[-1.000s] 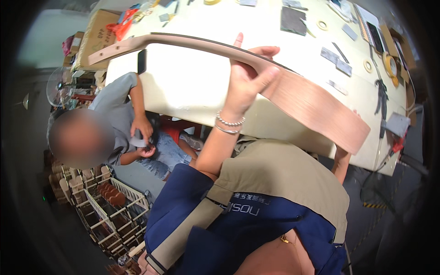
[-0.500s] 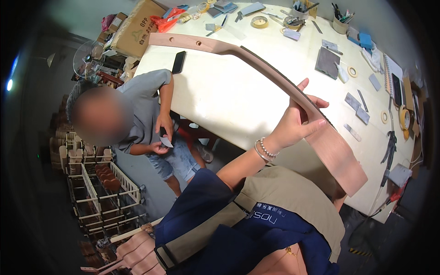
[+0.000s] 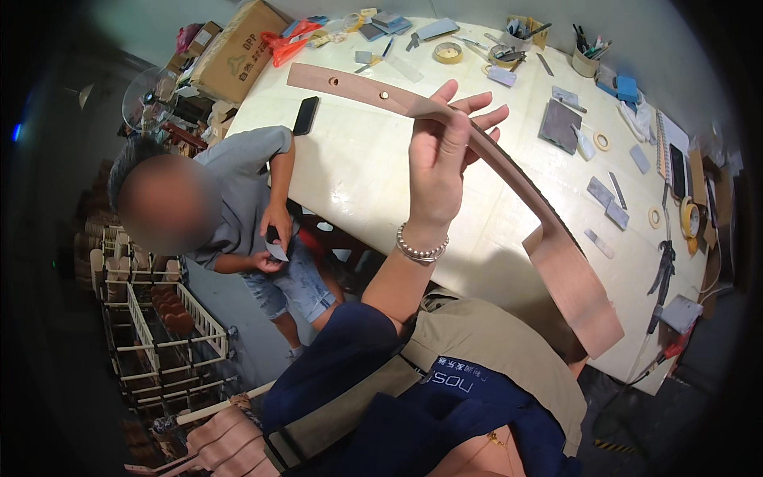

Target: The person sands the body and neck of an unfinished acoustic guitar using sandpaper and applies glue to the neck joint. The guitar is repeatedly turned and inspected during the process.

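A bare wooden guitar neck [image 3: 517,171] is held up at a slant over the table. Its headstock [image 3: 358,89], with two round holes, points to the far left, and its wide heel block [image 3: 574,290] hangs at the lower right. Along the far edge runs a dark strip. My left hand [image 3: 439,151] is around the neck just below the headstock, thumb on the near side and fingers stretched out beyond it. Of my right arm only a bit of skin [image 3: 579,368] shows below the heel block; the fingers are hidden behind the wood.
Sanding blocks [image 3: 560,126], tape rolls [image 3: 447,53] and pen cups [image 3: 586,60] lie about the pale table [image 3: 342,171]. A phone [image 3: 306,116] lies at its left edge. Left of me a person [image 3: 238,199] holds a small dark thing with a pale flap. Racks [image 3: 167,318] stand behind.
My left hand has moved along the neck from the heel end to just below the headstock. The neck has shifted a little, its headstock end moving right and its heel block lower.
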{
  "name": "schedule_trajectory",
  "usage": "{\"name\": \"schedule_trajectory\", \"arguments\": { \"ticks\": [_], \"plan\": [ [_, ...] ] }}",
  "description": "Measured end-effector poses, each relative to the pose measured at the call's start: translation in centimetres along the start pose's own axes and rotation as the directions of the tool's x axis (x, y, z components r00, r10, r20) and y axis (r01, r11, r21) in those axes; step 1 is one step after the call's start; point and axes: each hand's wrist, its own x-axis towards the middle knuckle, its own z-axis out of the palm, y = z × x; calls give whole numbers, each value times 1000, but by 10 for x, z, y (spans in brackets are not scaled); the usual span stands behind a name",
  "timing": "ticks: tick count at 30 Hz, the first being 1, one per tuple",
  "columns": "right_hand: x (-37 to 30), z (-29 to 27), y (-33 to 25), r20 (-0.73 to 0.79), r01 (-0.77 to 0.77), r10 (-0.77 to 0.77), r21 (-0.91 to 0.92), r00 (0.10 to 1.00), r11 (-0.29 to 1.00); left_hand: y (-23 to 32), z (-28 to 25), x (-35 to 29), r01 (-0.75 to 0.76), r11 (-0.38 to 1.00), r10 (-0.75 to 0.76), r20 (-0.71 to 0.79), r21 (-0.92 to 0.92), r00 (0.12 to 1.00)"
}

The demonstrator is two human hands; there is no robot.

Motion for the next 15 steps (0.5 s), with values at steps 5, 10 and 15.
{"name": "schedule_trajectory", "arguments": {
  "ticks": [5,10,15],
  "plan": [
    [1,-5,-1,22,-55,52,118,998,991,3,-2,0,9,997,0,-125,74,992],
    [0,-7,-4,33,-73,68,192,997,979,2,0,2,-3,997,8,-68,77,998],
    [2,-9,-8,67,-97,83,242,994,966,-3,-7,7,-72,997,72,-40,-14,997]
  ]
}}
